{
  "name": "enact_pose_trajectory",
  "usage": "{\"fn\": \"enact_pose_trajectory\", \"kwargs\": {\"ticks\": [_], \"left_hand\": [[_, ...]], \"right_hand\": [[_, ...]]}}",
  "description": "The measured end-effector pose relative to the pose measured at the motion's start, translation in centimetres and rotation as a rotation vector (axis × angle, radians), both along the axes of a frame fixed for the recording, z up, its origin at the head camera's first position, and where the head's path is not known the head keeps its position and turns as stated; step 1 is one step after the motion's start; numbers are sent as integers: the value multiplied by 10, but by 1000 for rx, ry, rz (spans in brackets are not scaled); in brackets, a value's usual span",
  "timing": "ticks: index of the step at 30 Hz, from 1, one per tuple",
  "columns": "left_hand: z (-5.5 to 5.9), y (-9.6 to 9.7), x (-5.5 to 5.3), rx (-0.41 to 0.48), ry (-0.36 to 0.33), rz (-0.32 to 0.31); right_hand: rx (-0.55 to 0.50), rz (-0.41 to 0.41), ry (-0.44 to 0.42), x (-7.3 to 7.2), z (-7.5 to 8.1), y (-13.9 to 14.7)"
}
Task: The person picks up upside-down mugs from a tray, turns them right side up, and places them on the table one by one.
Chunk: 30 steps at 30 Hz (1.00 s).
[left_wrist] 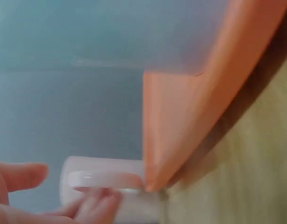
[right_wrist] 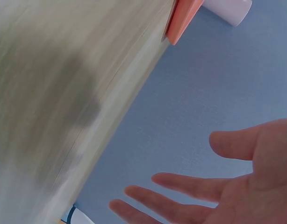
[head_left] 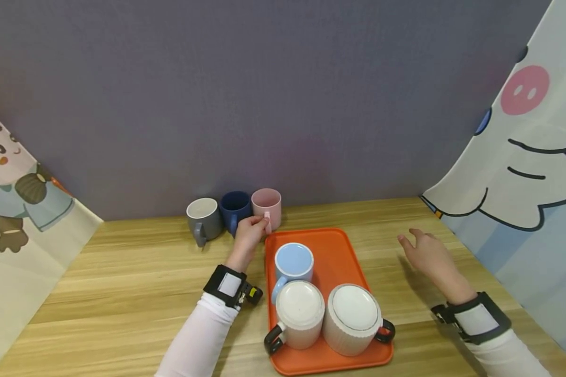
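Observation:
My left hand (head_left: 251, 236) reaches to the pink mug (head_left: 274, 205) at the back, its fingertips at the handle (left_wrist: 106, 179). In the left wrist view the thumb stands apart from the fingers, and that view is blurred. Left of the pink mug, a navy mug (head_left: 234, 202) and a grey mug (head_left: 207, 222) with a pale inside stand in a row, handles toward me. Over the table at the right, my right hand (head_left: 430, 256) holds nothing; its fingers are spread and straight in the right wrist view.
An orange tray (head_left: 332, 251) lies in front of the pink mug. On it are a light blue mug (head_left: 294, 262) and two ribbed white mugs, a left one (head_left: 301, 309) and a right one (head_left: 351, 324), bottoms up with black handles. A grey panel (head_left: 283, 104) rises behind the table.

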State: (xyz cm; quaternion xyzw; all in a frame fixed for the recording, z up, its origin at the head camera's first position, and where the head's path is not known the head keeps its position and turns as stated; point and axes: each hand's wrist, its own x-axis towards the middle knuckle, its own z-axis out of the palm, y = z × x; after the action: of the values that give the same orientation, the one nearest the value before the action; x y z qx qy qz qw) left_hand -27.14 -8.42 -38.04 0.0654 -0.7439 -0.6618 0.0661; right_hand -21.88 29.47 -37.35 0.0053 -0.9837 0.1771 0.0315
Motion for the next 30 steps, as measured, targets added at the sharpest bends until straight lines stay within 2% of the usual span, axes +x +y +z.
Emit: {"fn": "enact_pose_trajectory", "kwargs": {"ticks": [4, 6, 12, 16, 25, 30], "left_hand": [[9, 1, 9, -138, 40, 41], [12, 2, 12, -163, 70, 59], [17, 3, 20, -100, 188, 73], [21, 2, 28, -106, 240, 65], [30, -5, 51, -238, 256, -72], [33, -10, 62, -323, 225, -151]], "right_hand": [[-7, 0, 7, -2, -1, -1], [-10, -4, 9, -3, 0, -1], [-16, -7, 7, -4, 2, -9], [-21, 4, 13, -6, 3, -15], [-40, 23, 18, -9, 5, -27], [-50, 40, 31, -9, 7, -34]]}}
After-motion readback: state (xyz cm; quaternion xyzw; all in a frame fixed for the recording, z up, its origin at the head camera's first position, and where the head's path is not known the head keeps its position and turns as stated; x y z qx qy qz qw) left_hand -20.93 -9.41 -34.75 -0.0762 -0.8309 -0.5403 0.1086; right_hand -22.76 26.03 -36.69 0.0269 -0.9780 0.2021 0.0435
